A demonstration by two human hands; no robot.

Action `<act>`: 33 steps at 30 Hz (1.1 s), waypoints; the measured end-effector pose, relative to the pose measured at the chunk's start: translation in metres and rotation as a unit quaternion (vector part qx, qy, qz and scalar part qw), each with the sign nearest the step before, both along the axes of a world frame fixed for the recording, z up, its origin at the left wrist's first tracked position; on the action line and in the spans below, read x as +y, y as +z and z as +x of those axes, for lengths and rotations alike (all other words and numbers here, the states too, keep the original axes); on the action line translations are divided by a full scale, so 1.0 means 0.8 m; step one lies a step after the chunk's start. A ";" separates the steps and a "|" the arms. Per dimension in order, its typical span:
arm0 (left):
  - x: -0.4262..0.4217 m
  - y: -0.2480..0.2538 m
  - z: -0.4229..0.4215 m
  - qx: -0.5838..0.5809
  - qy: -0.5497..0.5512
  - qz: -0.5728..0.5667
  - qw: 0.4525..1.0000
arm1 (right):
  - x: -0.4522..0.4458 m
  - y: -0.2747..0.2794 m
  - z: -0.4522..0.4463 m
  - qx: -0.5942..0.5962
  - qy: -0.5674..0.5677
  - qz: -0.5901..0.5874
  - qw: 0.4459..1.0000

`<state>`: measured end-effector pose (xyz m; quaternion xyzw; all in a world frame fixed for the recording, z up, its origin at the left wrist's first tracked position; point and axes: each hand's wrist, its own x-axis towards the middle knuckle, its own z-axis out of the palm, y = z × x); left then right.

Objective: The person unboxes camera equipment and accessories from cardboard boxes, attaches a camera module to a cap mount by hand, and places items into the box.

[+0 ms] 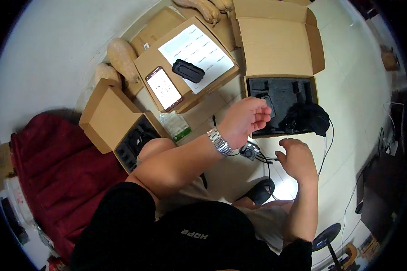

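My left hand (246, 119), with a metal watch (219, 141) on its wrist, hovers over the near left edge of an open cardboard box (279, 45) lined with dark foam. Its fingers are loosely bent, with nothing visible in them. My right hand (299, 160) is just in front of that box, thumb and forefinger apart, holding nothing I can see. A small grey camera-like device (249, 151) with black cables (269, 160) lies on the floor between my hands. A black fabric item (308, 120) sits over the box's right side, hanging past its front edge.
A closed cardboard box (185, 105) carries a lit phone (163, 89), a printed sheet (218, 63) and a black case (188, 71). A smaller open box (108, 113) stands left by red fabric (63, 176). Squashes (122, 56) lie behind. A plastic packet (174, 125) lies nearby.
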<state>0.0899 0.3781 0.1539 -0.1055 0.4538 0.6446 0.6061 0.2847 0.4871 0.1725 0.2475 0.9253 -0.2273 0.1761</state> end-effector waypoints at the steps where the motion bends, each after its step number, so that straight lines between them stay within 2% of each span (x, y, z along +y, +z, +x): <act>1: 0.000 0.001 0.000 0.000 -0.003 -0.003 1.000 | -0.001 0.000 0.000 0.006 0.001 0.002 1.000; 33: 0.000 0.003 0.001 -0.003 -0.007 -0.008 1.000 | -0.003 0.001 -0.003 0.001 0.003 -0.010 1.000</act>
